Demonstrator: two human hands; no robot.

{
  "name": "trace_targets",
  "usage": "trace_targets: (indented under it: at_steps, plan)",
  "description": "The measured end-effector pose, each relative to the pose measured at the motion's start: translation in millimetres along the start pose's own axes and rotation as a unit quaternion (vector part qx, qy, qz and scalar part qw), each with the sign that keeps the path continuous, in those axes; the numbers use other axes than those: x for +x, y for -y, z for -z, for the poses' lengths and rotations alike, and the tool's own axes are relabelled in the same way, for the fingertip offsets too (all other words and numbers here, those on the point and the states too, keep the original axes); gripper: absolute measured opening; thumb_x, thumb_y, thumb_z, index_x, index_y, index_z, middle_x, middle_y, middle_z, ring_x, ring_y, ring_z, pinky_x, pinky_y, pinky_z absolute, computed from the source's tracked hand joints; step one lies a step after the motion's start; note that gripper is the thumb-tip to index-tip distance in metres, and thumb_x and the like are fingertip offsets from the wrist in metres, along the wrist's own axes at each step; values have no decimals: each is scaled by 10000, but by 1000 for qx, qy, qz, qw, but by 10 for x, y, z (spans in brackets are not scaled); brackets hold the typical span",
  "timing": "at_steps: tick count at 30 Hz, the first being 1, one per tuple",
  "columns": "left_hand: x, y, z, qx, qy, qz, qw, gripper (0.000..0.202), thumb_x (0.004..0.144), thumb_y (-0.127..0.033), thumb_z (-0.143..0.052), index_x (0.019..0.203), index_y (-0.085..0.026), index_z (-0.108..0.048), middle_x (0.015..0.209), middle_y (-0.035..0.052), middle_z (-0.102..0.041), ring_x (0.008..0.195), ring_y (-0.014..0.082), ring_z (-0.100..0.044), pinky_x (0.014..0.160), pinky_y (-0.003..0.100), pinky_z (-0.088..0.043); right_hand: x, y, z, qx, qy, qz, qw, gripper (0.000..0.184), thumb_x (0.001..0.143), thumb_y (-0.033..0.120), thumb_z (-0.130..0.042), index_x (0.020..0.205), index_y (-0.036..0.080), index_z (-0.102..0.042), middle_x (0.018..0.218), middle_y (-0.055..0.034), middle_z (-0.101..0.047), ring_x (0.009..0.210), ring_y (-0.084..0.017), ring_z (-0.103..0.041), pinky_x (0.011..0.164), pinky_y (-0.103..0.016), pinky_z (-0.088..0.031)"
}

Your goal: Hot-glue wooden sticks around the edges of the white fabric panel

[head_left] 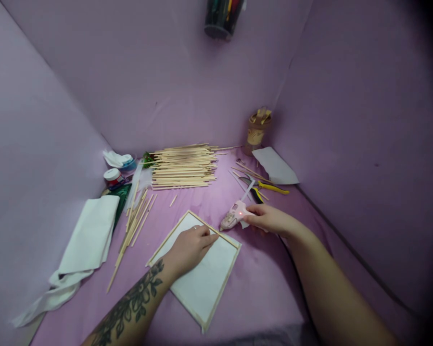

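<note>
Left hand (189, 246) lies palm-down on a white panel (207, 278) edged with thin sticks, at the near middle of the table (270, 298); fingers partly extended, tips at the far-right edge strip, gripping nothing visible; palm side hidden. Right hand (274, 220) has its fingers closed around the handle of a pale pink glue gun (234, 215), red light lit; handle mostly covered. Nozzle meets or nearly meets that edge strip; contact cannot be told. Yellow-handled pliers (274, 187) lie beyond, partly overlapped by other items. Dark container (220, 21) on the back wall is cut off above, contents blurred. Lettering: none readable; the brown cup (256, 132) bears a pale patterned band, the white-lidded jar (112, 176) a red side, both too indistinct to read.
</note>
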State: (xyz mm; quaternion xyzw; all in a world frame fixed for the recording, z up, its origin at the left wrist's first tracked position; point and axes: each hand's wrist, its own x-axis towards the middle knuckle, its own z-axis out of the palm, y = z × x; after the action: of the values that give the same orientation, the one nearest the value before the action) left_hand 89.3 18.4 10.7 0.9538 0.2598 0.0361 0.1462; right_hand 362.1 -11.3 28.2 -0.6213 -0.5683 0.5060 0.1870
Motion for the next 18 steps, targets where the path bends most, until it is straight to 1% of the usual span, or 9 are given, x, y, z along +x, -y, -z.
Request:
trace_targets:
  at_steps: [6, 12, 15, 18]
  plan:
    - [6, -15, 15, 9, 14, 6, 1000, 368, 965, -371, -323, 1188, -279, -601, 925, 38, -613, 857, 158, -555, 740, 276, -434, 6, -6, -17, 1, 3, 0, 1000, 281, 821, 447, -500, 772, 175, -550, 606, 15, -552, 456, -92, -487, 400, -196, -312]
    - [8, -17, 19, 13, 13, 4, 1000, 370, 965, -382, -317, 1184, -280, -598, 922, 36, -612, 861, 160, -554, 738, 275, -429, -43, -1, 38, 17, 7, 23, 1000, 316, 836, 480, -483, 798, 174, -551, 621, 15, -540, 459, -87, -477, 402, -190, -304]
    - [6, -10, 6, 14, 14, 1, 1000, 358, 964, -364, -330, 1193, -278, -591, 927, 35, -610, 865, 160, -551, 743, 274, -428, -57, 8, 56, 2, -3, 14, 1000, 333, 835, 497, -481, 790, 173, -545, 616, 14, -539, 454, -88, -470, 397, -193, -295]
    - [6, -13, 3, 17, 16, -1, 1000, 354, 962, -353, -334, 1198, -280, -587, 932, 35, -606, 860, 161, -546, 741, 276, -428, -61, 24, 58, -11, 4, 4, 1000, 319, 829, 485, -493, 784, 173, -543, 621, 11, -550, 461, -91, -482, 401, -194, -300]
